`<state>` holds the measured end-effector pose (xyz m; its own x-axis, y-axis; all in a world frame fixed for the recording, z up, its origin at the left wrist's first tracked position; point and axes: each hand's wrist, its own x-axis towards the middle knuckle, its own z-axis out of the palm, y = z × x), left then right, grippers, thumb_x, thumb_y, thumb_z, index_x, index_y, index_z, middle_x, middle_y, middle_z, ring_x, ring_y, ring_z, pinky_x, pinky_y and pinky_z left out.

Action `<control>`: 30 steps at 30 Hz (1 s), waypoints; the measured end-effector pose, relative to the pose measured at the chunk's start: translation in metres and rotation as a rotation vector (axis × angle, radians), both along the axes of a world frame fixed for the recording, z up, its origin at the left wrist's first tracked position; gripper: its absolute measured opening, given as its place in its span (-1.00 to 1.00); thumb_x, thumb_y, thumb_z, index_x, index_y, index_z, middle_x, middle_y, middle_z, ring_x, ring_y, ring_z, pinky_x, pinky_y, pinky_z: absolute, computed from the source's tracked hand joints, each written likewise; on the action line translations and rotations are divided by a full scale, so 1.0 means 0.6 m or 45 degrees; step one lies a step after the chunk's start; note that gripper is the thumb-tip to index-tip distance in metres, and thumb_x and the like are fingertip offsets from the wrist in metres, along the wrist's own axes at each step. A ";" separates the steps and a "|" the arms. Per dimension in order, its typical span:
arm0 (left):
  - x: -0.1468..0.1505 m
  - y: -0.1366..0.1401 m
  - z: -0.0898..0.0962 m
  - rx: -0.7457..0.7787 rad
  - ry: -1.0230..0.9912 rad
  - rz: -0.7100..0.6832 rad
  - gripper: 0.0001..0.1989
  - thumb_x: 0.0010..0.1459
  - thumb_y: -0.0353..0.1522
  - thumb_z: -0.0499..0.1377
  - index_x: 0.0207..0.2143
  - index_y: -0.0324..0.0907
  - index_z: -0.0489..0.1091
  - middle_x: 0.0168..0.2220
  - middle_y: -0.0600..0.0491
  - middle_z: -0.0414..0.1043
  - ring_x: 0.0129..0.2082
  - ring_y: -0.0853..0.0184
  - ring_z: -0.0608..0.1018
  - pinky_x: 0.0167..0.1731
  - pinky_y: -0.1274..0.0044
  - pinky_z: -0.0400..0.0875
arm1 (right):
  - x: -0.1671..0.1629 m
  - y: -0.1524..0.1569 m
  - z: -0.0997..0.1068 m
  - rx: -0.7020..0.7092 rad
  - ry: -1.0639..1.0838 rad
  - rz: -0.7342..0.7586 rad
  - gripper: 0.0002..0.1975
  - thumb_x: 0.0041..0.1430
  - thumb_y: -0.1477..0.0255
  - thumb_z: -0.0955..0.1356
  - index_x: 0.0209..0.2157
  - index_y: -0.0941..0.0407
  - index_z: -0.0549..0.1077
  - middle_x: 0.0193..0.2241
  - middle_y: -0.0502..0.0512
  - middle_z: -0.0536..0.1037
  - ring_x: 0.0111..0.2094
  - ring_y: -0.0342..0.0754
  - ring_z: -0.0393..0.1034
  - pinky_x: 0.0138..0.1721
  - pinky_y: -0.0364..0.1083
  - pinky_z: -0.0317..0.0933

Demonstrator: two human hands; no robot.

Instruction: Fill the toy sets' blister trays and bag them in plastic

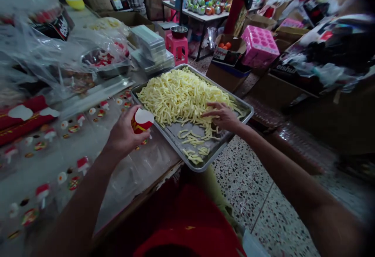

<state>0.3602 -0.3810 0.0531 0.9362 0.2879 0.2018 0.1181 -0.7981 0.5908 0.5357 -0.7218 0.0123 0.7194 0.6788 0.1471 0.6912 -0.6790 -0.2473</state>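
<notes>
My left hand (125, 132) is closed around a small red fries carton (143, 120) with a white inner face and a yellow mark. It holds the carton just beside the near left rim of a metal tray (195, 165). A large heap of pale yellow fries-shaped pieces (178, 93) covers the tray's far part, while a few loose ones lie on the bare metal nearer me. Over the right side of the heap, my right hand (224, 116) reaches with its fingers apart, touching the pieces. No piece is visibly gripped in it.
Rows of small toy pieces in clear plastic (73, 171) cover the table at left. Flat red cartons (26, 118) lie at its far left. Stacked clear boxes (150, 46) stand behind the tray, near a pink stool (177, 48). Cardboard boxes (225, 69) line the right; a person (241, 3) stands farther back.
</notes>
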 end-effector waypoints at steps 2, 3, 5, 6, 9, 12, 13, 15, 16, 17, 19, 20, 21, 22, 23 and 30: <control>-0.019 -0.010 -0.011 0.031 0.012 0.074 -0.17 -0.05 -0.23 0.35 0.30 -0.16 0.25 0.11 -0.08 0.46 0.03 0.11 0.55 0.06 0.32 0.49 | -0.015 -0.004 0.010 0.055 -0.098 -0.076 -0.63 0.21 0.57 0.38 -0.06 -0.12 0.65 0.25 0.06 0.41 0.19 0.22 0.25 0.16 0.23 0.08; -0.028 -0.015 -0.015 0.076 0.006 0.116 -0.17 -0.04 -0.22 0.34 0.30 -0.16 0.24 0.13 -0.10 0.44 0.06 0.07 0.53 0.10 0.28 0.47 | -0.029 -0.003 0.014 0.067 -0.133 -0.101 -0.71 0.26 0.50 0.38 -0.09 -0.09 0.67 0.18 0.09 0.49 0.16 0.22 0.28 0.15 0.23 0.07; -0.045 -0.026 -0.019 0.204 -0.006 0.188 -0.17 -0.03 -0.22 0.34 0.31 -0.15 0.23 0.14 -0.12 0.42 0.10 0.02 0.51 0.15 0.23 0.43 | -0.061 0.007 0.019 0.069 -0.106 -0.099 -0.83 0.29 0.37 0.40 -0.19 -0.03 0.69 -0.07 0.12 0.63 0.00 0.18 0.39 0.07 0.17 0.10; -0.053 -0.032 -0.020 0.254 -0.006 0.202 -0.17 -0.03 -0.23 0.34 0.31 -0.13 0.22 0.14 -0.12 0.41 0.11 0.01 0.50 0.16 0.22 0.42 | -0.076 0.013 0.018 0.063 -0.044 -0.061 -0.84 0.29 0.33 0.41 -0.21 -0.01 0.68 -0.20 0.11 0.66 -0.10 0.13 0.43 0.02 0.11 0.13; -0.074 -0.050 -0.021 0.298 0.023 0.180 -0.15 -0.04 -0.27 0.33 0.33 -0.07 0.19 0.10 -0.10 0.41 0.08 0.02 0.51 0.13 0.22 0.44 | -0.104 0.030 0.006 0.034 0.106 0.151 -0.84 0.25 0.31 0.45 -0.18 0.02 0.67 -0.28 0.07 0.66 -0.22 0.04 0.46 -0.12 0.01 0.18; -0.085 -0.066 -0.021 0.281 0.055 0.112 -0.15 -0.02 -0.27 0.32 0.34 -0.04 0.16 0.10 -0.09 0.40 0.09 0.03 0.50 0.15 0.22 0.43 | -0.114 0.044 -0.013 -0.020 0.082 0.304 -0.84 0.28 0.36 0.41 -0.16 -0.01 0.67 -0.16 0.08 0.66 -0.15 0.05 0.45 -0.12 0.00 0.19; -0.085 -0.072 -0.022 0.270 0.063 0.084 -0.15 -0.01 -0.27 0.31 0.35 -0.04 0.15 0.10 -0.08 0.39 0.10 0.04 0.49 0.15 0.23 0.43 | -0.116 0.049 -0.019 -0.053 0.077 0.317 -0.83 0.29 0.37 0.39 -0.18 -0.02 0.67 -0.16 0.07 0.65 -0.16 0.05 0.44 -0.13 -0.01 0.19; -0.080 -0.086 -0.022 0.244 0.087 0.019 -0.14 0.00 -0.30 0.30 0.36 -0.05 0.12 0.09 -0.07 0.39 0.10 0.07 0.49 0.15 0.27 0.43 | -0.122 0.061 -0.026 -0.147 0.078 0.306 -0.80 0.32 0.41 0.36 -0.26 0.00 0.67 -0.22 0.08 0.65 -0.21 0.03 0.43 -0.19 -0.03 0.17; -0.076 -0.094 -0.022 0.229 0.105 -0.021 -0.13 -0.01 -0.31 0.29 0.37 -0.05 0.12 0.10 -0.06 0.38 0.09 0.08 0.49 0.14 0.29 0.43 | -0.125 0.067 -0.029 -0.198 0.069 0.292 -0.78 0.32 0.43 0.34 -0.30 0.02 0.66 -0.26 0.09 0.64 -0.24 0.02 0.42 -0.22 -0.03 0.16; -0.071 -0.102 -0.022 0.216 0.126 -0.064 -0.13 -0.01 -0.31 0.29 0.37 -0.07 0.11 0.10 -0.07 0.37 0.09 0.09 0.49 0.13 0.31 0.44 | -0.127 0.074 -0.032 -0.239 0.053 0.275 -0.77 0.31 0.45 0.34 -0.34 0.05 0.65 -0.30 0.11 0.63 -0.26 0.02 0.41 -0.24 -0.03 0.15; -0.057 -0.116 -0.021 0.212 0.173 -0.156 -0.13 0.00 -0.29 0.29 0.36 -0.12 0.12 0.10 -0.09 0.36 0.07 0.08 0.50 0.09 0.32 0.46 | -0.128 0.086 -0.038 -0.270 0.020 0.240 -0.79 0.24 0.52 0.34 -0.39 0.10 0.62 -0.34 0.14 0.61 -0.28 0.01 0.40 -0.25 -0.03 0.14; -0.050 -0.122 -0.020 0.230 0.192 -0.205 -0.15 0.01 -0.28 0.29 0.36 -0.15 0.13 0.09 -0.11 0.36 0.05 0.08 0.50 0.06 0.32 0.47 | -0.126 0.090 -0.041 -0.262 0.013 0.225 -0.82 0.19 0.55 0.35 -0.41 0.12 0.61 -0.36 0.14 0.60 -0.29 0.00 0.39 -0.25 -0.04 0.14; -0.043 -0.126 -0.017 0.266 0.210 -0.249 -0.16 0.01 -0.27 0.30 0.35 -0.17 0.15 0.08 -0.12 0.37 0.04 0.07 0.51 0.04 0.32 0.47 | -0.123 0.092 -0.043 -0.243 0.015 0.213 -0.84 0.13 0.58 0.36 -0.42 0.13 0.59 -0.37 0.14 0.59 -0.30 0.00 0.39 -0.25 -0.05 0.14; -0.037 -0.127 -0.013 0.319 0.228 -0.286 -0.18 0.02 -0.27 0.30 0.34 -0.17 0.16 0.06 -0.12 0.37 0.02 0.07 0.51 0.02 0.32 0.47 | -0.119 0.093 -0.044 -0.216 0.032 0.206 -0.86 0.08 0.59 0.37 -0.43 0.13 0.58 -0.39 0.13 0.58 -0.31 -0.01 0.39 -0.26 -0.06 0.15; -0.030 -0.127 -0.009 0.381 0.251 -0.313 -0.19 0.02 -0.29 0.31 0.32 -0.17 0.18 0.06 -0.13 0.37 0.01 0.07 0.51 0.01 0.33 0.47 | -0.115 0.092 -0.042 -0.179 0.061 0.204 -0.87 0.03 0.60 0.37 -0.43 0.13 0.57 -0.39 0.11 0.57 -0.31 -0.02 0.39 -0.27 -0.07 0.15; 0.036 -0.121 0.017 0.674 0.332 -0.509 -0.27 -0.06 -0.41 0.34 0.21 -0.22 0.30 0.05 -0.14 0.39 0.07 0.02 0.46 0.06 0.28 0.40 | -0.108 0.104 0.056 -0.004 -0.032 0.289 -0.85 0.07 0.57 0.37 -0.34 0.10 0.57 -0.35 0.07 0.58 -0.28 -0.03 0.37 -0.21 -0.07 0.16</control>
